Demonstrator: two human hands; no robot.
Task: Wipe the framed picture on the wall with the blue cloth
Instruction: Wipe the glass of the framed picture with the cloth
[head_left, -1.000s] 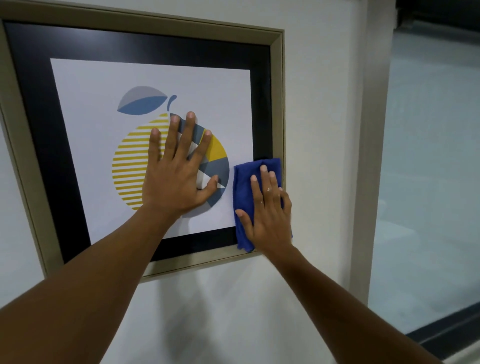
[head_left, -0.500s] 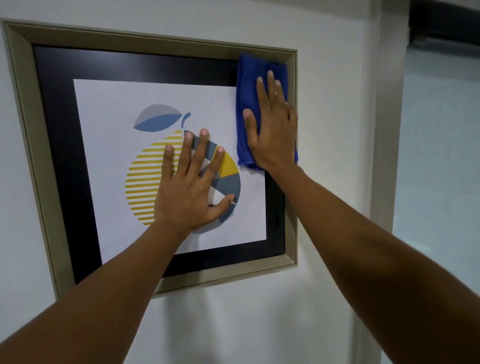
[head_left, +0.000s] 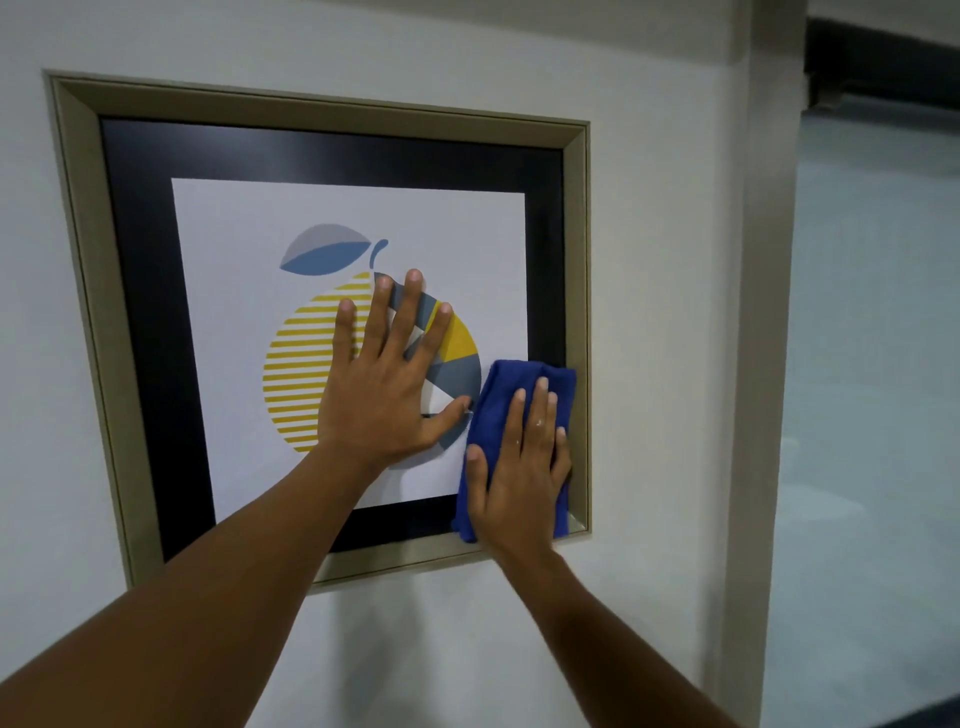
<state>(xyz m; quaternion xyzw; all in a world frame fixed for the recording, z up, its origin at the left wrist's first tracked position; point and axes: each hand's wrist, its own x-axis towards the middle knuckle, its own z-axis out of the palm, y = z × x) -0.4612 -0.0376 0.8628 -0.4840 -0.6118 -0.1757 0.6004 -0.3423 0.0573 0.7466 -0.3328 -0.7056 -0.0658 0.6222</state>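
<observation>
The framed picture (head_left: 332, 111) hangs on a white wall: beige frame, black mat, white print of a yellow and blue fruit. My left hand (head_left: 387, 387) lies flat on the print's middle, fingers spread, holding nothing. My right hand (head_left: 522, 467) presses the folded blue cloth (head_left: 519, 376) flat against the picture's lower right corner, over the black mat and touching the frame's inner edge. The hand covers most of the cloth; its top and sides stick out around the fingers.
A beige vertical post (head_left: 761, 338) runs down the wall's right edge, close to the frame. Beyond it is a pale glass or floor area (head_left: 878, 364). White wall (head_left: 441, 649) continues below and to the left of the frame.
My right hand slid the cloth from the picture's upper right corner down the right side to the lower right corner. The left hand stayed flat on the print.
</observation>
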